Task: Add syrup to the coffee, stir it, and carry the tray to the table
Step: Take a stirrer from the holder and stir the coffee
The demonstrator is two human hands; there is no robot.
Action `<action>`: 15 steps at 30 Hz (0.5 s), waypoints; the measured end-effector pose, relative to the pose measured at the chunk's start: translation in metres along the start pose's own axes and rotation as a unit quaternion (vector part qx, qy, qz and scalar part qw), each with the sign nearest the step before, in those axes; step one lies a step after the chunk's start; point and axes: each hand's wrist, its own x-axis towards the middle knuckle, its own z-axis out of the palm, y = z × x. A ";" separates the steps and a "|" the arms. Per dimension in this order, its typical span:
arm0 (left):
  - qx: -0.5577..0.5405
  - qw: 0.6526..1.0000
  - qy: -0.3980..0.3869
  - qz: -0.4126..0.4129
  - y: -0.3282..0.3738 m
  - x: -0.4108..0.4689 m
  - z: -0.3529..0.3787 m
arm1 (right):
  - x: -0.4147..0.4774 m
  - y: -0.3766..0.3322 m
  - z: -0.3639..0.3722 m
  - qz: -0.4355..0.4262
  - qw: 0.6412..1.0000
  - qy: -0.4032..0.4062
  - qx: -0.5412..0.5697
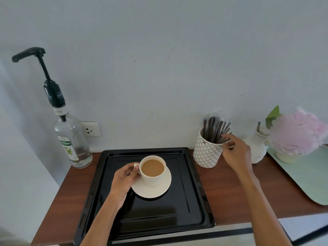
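1. A black baking tray lies on the brown wooden desk, its near edge reaching the desk's near edge.
2. On the tray's far half a white saucer carries a white coffee cup filled with milky brown coffee.
3. The left hand is closed on the cup's handle, on the cup's left side, thumb and fingers pinched around it.
4. The right hand reaches to the far right, its fingertips pinching together at the dark stir sticks; whether one stick is truly gripped is hard to tell.
5. The sticks stand bundled in a white cup with a grey lattice pattern, just right of the tray's far right corner.
6. The syrup bottle, clear glass with a tall black pump, stands at the far left of the desk, beside the tray's far left corner, apart from both hands.
7. A wall socket sits behind the bottle.
8. To the far right stand a small white vase and pink flowers on a pale green tray.
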 end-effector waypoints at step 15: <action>-0.017 1.000 0.002 -0.009 0.003 -0.004 0.002 | 0.005 -0.013 0.020 -0.031 0.995 -0.045 0.078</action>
